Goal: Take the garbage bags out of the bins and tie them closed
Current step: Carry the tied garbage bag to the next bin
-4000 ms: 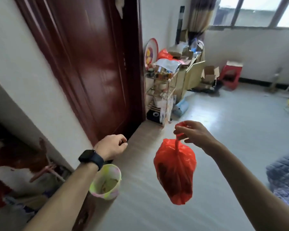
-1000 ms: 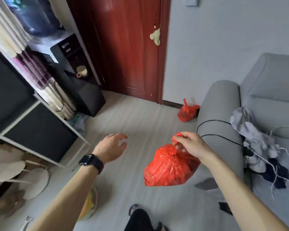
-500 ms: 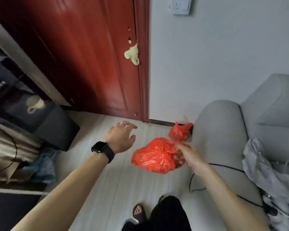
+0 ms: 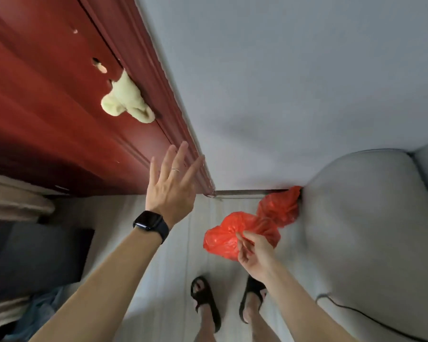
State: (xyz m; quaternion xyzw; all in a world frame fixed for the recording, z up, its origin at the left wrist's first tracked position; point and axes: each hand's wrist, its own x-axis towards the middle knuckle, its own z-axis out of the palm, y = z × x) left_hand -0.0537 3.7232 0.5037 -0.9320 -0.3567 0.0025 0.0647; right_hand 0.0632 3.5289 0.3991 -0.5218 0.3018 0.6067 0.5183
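Observation:
A tied red garbage bag [image 4: 223,239] hangs low over the floor in front of my feet. My right hand [image 4: 256,250] pinches its top with curled fingertips. Just beyond it, a second red garbage bag [image 4: 282,208] lies on the floor, wedged between the wall's skirting and the sofa arm. My left hand [image 4: 171,186] is raised in front of the door's lower edge with its fingers spread, holding nothing. A black watch sits on that wrist.
The dark red door [image 4: 59,107], with a pale yellow cloth [image 4: 126,102] hanging on it, fills the left side. The grey sofa arm [image 4: 371,230] stands on the right with a black cable over it. A dark cabinet [image 4: 35,255] is at the lower left.
I have moved closer to the corner by the door and now look further down. My right hand has lowered the bag beside the one on the floor. My left hand has risen and spread.

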